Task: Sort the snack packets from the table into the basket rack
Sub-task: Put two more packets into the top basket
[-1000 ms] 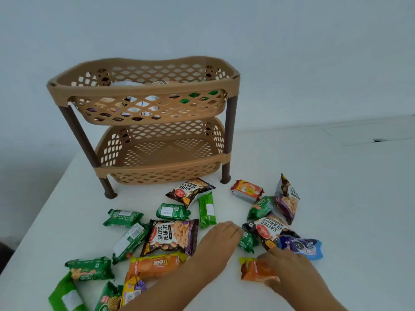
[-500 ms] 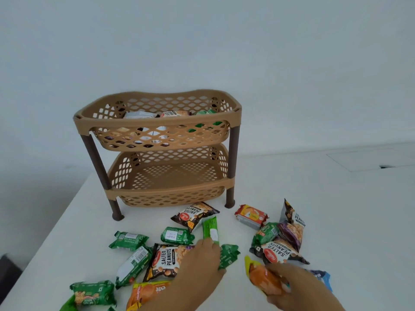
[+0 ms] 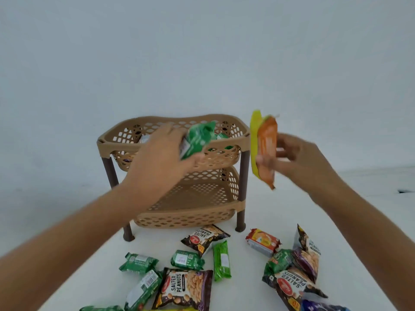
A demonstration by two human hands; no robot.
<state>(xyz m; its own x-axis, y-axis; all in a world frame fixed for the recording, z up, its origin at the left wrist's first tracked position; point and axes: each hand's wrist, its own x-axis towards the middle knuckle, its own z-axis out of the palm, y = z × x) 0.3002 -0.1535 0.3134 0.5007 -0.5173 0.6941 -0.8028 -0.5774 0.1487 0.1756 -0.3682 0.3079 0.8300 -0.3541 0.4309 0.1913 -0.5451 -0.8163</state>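
Observation:
A tan two-tier basket rack (image 3: 238, 140) with brown legs stands at the back of the white table. My left hand (image 3: 161, 158) holds a green packet (image 3: 197, 139) over the front rim of the top basket. My right hand (image 3: 298, 158) holds an orange and yellow packet (image 3: 265, 149) upright in the air, just right of the rack. The top basket holds some packets, partly hidden by my left hand. The bottom basket (image 3: 202, 198) looks bare.
Several packets lie on the table (image 3: 359, 221) in front of the rack: salted peanuts bags (image 3: 186, 288), green packets (image 3: 221, 259), a red-orange packet (image 3: 262, 241), another peanuts bag (image 3: 289, 286). A pale wall stands behind.
Both hands rose from the table toward the rack. The left lifted a green packet to the top basket; the right raised the orange packet beside the rack. The view tilted up.

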